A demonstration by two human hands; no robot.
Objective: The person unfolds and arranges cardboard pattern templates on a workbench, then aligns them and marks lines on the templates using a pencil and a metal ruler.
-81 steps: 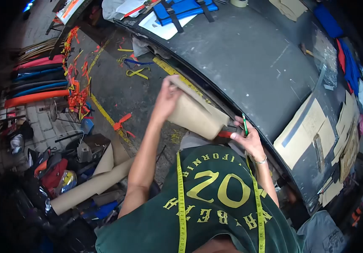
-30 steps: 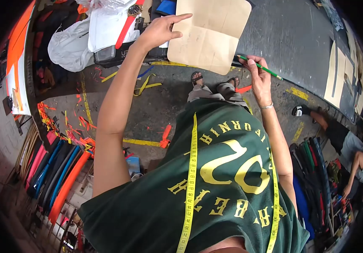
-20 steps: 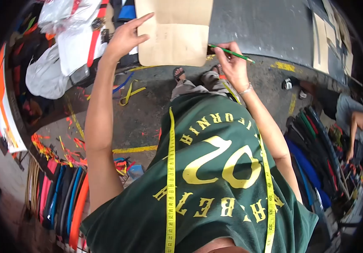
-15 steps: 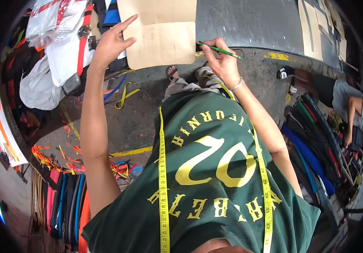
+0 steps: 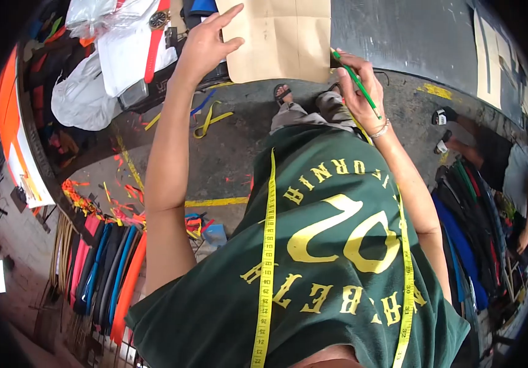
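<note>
A creased sheet of tan cardboard (image 5: 279,46) lies on the dark work table and overhangs its near edge. My left hand (image 5: 205,49) is at the sheet's left edge, thumb and forefinger stretched apart over it. A green pencil (image 5: 357,84) is held in my right hand (image 5: 362,95) beside the sheet's right edge. The pencil slants, with its upper end close to that edge. Faint lines and small marks show on the cardboard. A yellow tape measure (image 5: 268,245) hangs around my neck over a green shirt.
White fabric and plastic-wrapped pieces (image 5: 123,67) pile up at left, with a wristwatch (image 5: 158,19) on them. Tan strips (image 5: 488,61) lie on the table (image 5: 399,37) at right. Fabric rolls (image 5: 104,264) stand behind on both sides. Another person (image 5: 515,165) is at far right.
The view has shifted, so the scene sits further right. The pencil has swung from nearly level to a steep slant in my right hand. My left hand stays at the cardboard's left edge.
</note>
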